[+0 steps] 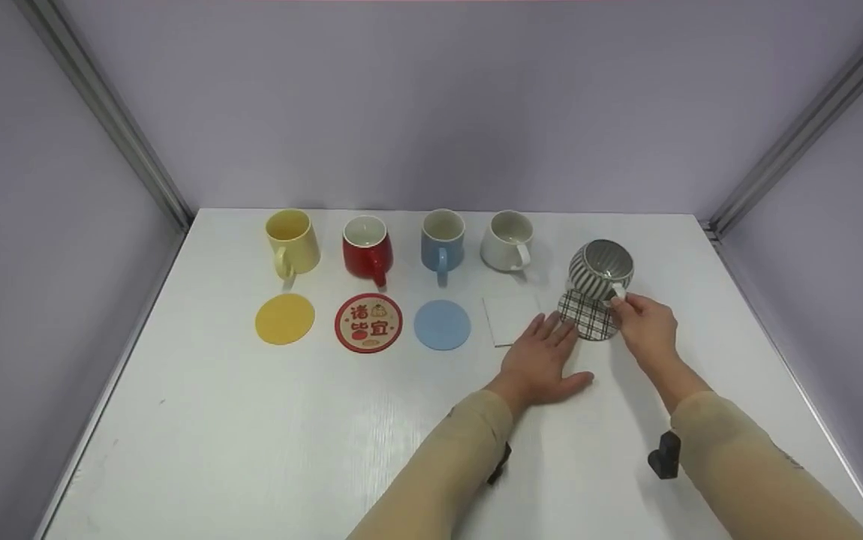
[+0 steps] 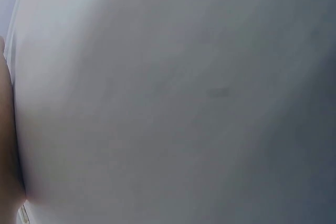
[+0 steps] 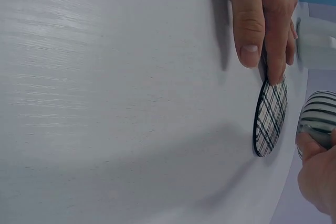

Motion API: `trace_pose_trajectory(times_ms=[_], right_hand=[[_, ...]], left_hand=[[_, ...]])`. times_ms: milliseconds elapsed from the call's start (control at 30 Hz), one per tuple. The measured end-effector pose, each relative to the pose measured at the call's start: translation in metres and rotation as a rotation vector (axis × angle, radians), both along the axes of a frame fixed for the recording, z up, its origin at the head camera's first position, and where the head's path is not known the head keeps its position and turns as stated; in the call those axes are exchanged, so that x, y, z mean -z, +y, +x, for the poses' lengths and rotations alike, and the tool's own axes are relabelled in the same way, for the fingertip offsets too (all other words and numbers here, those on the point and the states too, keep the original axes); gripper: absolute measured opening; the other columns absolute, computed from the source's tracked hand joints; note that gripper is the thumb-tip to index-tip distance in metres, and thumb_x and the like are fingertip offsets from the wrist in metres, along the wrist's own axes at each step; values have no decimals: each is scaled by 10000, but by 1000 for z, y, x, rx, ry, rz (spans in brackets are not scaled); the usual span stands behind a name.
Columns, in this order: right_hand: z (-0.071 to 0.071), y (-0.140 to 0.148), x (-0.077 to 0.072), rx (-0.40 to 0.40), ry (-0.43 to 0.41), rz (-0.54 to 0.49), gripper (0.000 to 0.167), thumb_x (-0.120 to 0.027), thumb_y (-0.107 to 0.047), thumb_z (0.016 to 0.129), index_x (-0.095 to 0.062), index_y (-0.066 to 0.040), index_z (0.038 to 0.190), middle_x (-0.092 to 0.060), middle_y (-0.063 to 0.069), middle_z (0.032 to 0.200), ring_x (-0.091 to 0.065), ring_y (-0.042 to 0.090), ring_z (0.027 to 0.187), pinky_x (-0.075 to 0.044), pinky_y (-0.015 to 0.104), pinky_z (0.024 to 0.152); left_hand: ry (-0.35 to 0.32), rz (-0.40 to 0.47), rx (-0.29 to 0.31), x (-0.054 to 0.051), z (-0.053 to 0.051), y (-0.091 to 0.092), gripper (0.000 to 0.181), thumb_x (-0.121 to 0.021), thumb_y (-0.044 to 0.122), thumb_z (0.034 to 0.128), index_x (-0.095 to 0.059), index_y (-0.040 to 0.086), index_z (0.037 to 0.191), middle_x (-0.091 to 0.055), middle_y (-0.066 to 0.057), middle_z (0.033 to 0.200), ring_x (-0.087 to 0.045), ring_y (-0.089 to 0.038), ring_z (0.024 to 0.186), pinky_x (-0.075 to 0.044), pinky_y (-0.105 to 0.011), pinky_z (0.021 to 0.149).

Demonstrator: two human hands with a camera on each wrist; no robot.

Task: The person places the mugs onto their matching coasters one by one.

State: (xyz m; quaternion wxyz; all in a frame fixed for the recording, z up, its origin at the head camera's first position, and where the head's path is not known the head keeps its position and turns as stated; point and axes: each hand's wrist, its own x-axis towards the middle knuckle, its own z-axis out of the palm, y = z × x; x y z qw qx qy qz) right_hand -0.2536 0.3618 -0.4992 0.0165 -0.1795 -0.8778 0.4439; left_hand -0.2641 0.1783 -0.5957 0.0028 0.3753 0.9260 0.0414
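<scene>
My right hand pinches the handle of the striped grey-and-white mug, whose body is over the far edge of the round plaid coaster. In the right wrist view the mug is apart from the coaster, with my right hand at its handle. My left hand lies palm down with fingers spread, fingertips at the coaster's near left edge and beside the white square coaster. Only a strip of this hand shows in the left wrist view.
Behind the coasters stand a yellow mug, a red mug, a blue mug and a white mug. A yellow coaster, a red-rimmed coaster and a blue coaster lie left of the white one.
</scene>
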Motion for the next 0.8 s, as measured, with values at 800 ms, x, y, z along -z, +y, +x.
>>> trace_pose_trajectory(times_ms=[800], right_hand=[[20, 1, 13, 0, 5, -113, 473, -515, -208, 1134, -523, 121, 1474, -590, 303, 1450, -585, 382, 1371, -530, 245, 1021]], left_hand=[[-3, 12, 11, 2, -2, 0, 930, -128, 790, 1016, -221, 179, 1711, -189, 29, 1767, -65, -200, 1639, -5, -381, 1315]])
